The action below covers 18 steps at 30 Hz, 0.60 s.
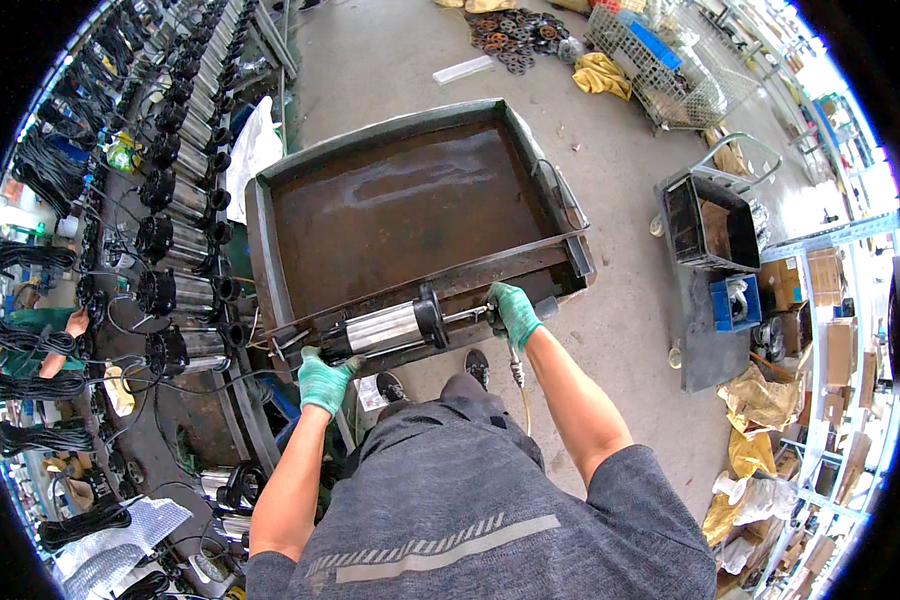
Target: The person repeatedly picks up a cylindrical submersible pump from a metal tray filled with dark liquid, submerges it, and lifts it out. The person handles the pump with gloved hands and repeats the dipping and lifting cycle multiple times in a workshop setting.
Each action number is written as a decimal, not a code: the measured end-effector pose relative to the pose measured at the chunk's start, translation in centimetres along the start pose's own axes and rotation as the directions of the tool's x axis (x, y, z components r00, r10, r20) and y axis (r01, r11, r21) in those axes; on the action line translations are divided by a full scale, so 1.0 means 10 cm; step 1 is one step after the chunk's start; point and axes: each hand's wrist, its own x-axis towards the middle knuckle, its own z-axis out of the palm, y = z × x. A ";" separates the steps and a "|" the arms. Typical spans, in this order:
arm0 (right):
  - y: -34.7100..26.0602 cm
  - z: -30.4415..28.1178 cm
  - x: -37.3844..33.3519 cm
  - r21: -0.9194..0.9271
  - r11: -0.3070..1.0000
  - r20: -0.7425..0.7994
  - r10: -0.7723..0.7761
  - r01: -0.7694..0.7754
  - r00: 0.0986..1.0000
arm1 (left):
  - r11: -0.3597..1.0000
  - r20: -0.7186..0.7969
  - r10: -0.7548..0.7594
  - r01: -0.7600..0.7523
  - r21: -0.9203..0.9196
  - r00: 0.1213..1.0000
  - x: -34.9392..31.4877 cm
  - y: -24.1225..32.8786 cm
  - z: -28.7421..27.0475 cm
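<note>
A submersible pump (385, 328) with a shiny steel barrel and black ends lies across the near ledge of a rectangular metal tank (262, 235) of brown water. My left hand (326, 382), in a green glove, grips the pump at its black left end; the fingertips are partly hidden. My right hand (514, 314), gloved too, is closed around an air-powered driver (494, 318). A thin shaft runs from this tool to the pump's black right end. Below my right hand an air hose (525, 400) hangs down from the tool.
Rows of similar pumps (185, 295) with black cables fill the bench at left, where another person's arm (60, 350) reaches in. At right stand a cart (710, 340) carrying a black crate (715, 225) and a blue bin (735, 304). A wire cage (660, 90) stands farther back.
</note>
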 end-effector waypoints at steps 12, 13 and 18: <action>0.01 0.02 -0.01 0.018 1.000 -0.042 0.021 -0.020 0.999 | 0.999 0.045 -0.018 0.017 0.027 0.999 0.05 -0.02 0.02; 0.00 0.02 -0.04 0.006 1.000 -0.003 -0.009 0.009 1.000 | 1.000 0.037 -0.024 0.024 -0.006 0.999 0.04 -0.07 0.03; -0.11 -0.40 -0.21 -0.147 0.982 0.176 -0.095 0.121 0.980 | 0.990 0.009 -0.008 0.010 -0.138 1.000 -0.05 0.03 0.04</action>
